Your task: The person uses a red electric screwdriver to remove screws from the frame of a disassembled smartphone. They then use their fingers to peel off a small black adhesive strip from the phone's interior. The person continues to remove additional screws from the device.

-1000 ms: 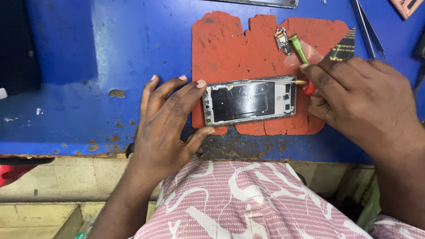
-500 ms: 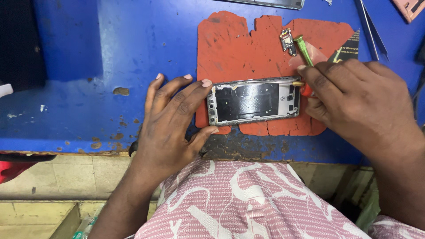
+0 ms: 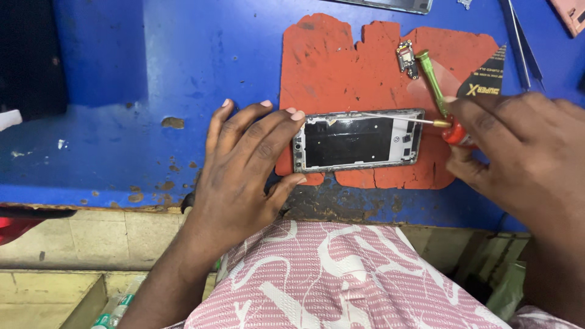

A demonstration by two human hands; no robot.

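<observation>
Head view: I find an opened phone frame lying flat on a worn red mat, near the front edge of a blue workbench. My left hand lies spread beside the frame's left end, its fingertips and thumb touching that end and pinning it in place; it grips nothing. My right hand is closed around a red-handled screwdriver, whose thin shaft lies across the frame's upper edge with the tip inside the frame. A green-handled tool lies on the mat just above the right hand, and a small circuit part sits beside its upper end. A black triangular pick rests at the mat's right edge. Tweezers lie on the bench beyond it. A red and white patterned garment fills the lower foreground.
</observation>
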